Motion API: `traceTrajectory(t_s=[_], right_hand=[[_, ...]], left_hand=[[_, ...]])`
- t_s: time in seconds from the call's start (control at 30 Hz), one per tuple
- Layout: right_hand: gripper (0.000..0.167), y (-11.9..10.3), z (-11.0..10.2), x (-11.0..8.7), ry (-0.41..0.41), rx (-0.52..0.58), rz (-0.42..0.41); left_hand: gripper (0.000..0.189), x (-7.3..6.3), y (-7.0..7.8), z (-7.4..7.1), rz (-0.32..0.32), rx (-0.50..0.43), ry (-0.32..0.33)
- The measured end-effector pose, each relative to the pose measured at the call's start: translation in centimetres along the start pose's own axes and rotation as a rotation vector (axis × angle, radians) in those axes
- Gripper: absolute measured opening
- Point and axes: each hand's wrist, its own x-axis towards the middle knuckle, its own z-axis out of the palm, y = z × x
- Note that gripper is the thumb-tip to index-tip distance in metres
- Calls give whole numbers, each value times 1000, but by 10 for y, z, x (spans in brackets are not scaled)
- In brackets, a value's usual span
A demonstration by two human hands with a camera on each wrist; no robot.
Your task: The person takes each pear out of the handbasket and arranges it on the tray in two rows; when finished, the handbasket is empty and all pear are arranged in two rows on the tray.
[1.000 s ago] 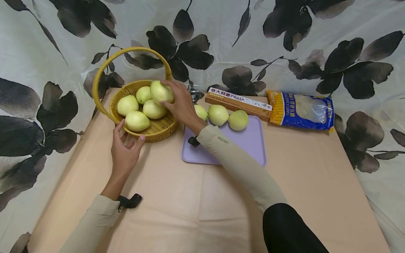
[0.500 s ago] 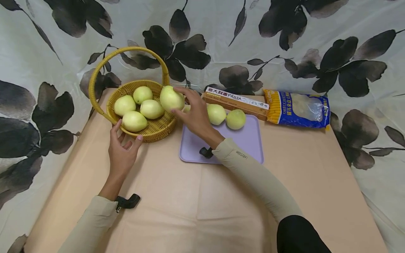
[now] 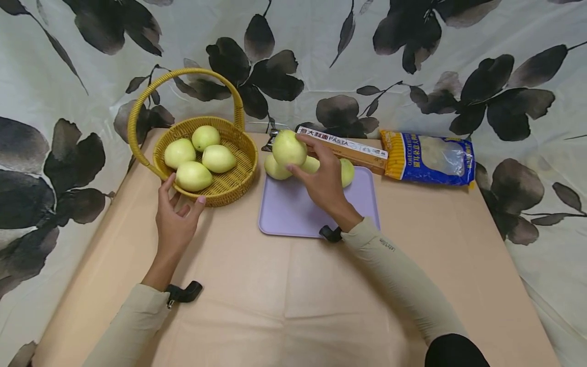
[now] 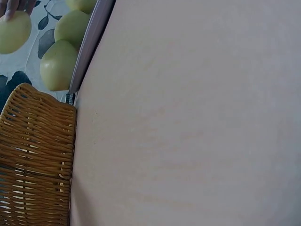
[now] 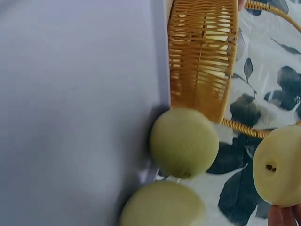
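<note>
My right hand (image 3: 323,181) grips a pale yellow-green pear (image 3: 289,148) above the back part of the purple tray (image 3: 293,219). In the right wrist view this pear (image 5: 278,165) shows its dark blossom end, with fingertips below it. More pears, such as the leftmost one (image 3: 276,168), line the tray's back edge, partly hidden behind the hand and the held pear. To the left, a yellow wicker basket (image 3: 236,192) with a tall handle contains several pears (image 3: 193,176). My left hand (image 3: 176,224) holds the basket's near rim between spread thumb and fingers.
A brown pasta box (image 3: 348,153) lies behind the tray, beside a blue and yellow pasta bag (image 3: 431,158). A small black packet (image 3: 269,141) sits behind the tray's left corner. A floral cloth (image 3: 339,66) hangs along the table's back.
The right hand has carried a pear from above the basket rightward to over the tray. The left hand stays at the basket rim. The view has shifted slightly.
</note>
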Motion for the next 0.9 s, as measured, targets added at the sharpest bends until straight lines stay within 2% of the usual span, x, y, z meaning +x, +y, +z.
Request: traceTrajectory(t_s=[0.2,0.43,0.67,0.9], right_hand=[[66,10,-30,-11,60,-3,77],[60,-9,-63,-18,106,-52,161],[63,22,-96,-24,162,-100,225],[64,37,-123,-30,196,-207,375]], left_hand=[[84,0,-1,1,-2,4,-3],[85,1,-4,0,3,-2,-3],[85,2,-5,-1,5,-9,-6],[85,2,-4,0,10,-8,-7]])
